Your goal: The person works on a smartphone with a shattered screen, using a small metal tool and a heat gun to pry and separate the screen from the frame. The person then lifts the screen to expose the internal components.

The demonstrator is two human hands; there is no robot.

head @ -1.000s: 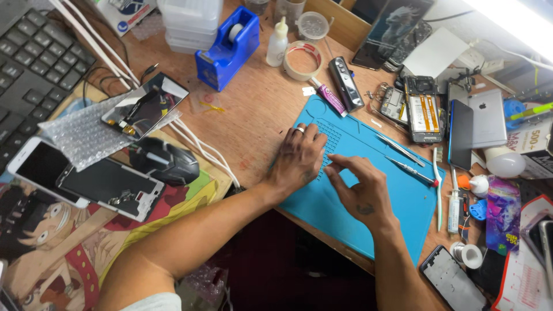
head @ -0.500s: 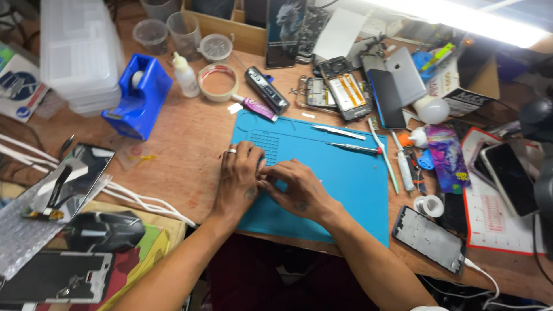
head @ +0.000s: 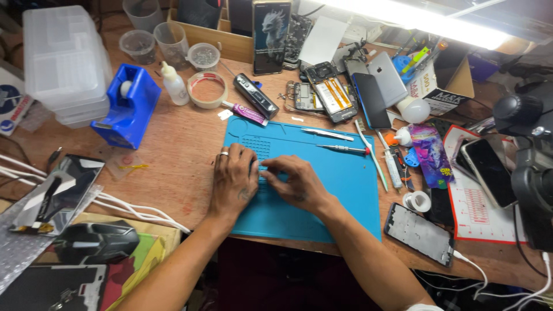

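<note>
Both my hands rest on a blue silicone work mat [head: 340, 184] on a wooden bench. My left hand [head: 233, 179], with a ring on one finger, lies flat on the mat's left part over its grid of small compartments. My right hand [head: 294, 183] sits just to its right, fingertips meeting the left hand's fingertips at the compartments. Whatever is pinched between the fingertips is too small to make out. A screwdriver with a red tip [head: 344, 149] and metal tweezers [head: 326, 134] lie on the mat's far side.
A blue tape dispenser [head: 128, 106], stacked clear boxes [head: 63, 57], a tape roll [head: 208, 89] and a glue bottle [head: 174, 84] stand at back left. Opened phones [head: 331, 92] lie behind the mat, a phone frame [head: 419, 233] at front right, a black mouse [head: 95, 242] at left.
The camera view has swung right and settled, so the mat sits central. My hands stay together over the mat's left compartments, with the fingers shifting only slightly.
</note>
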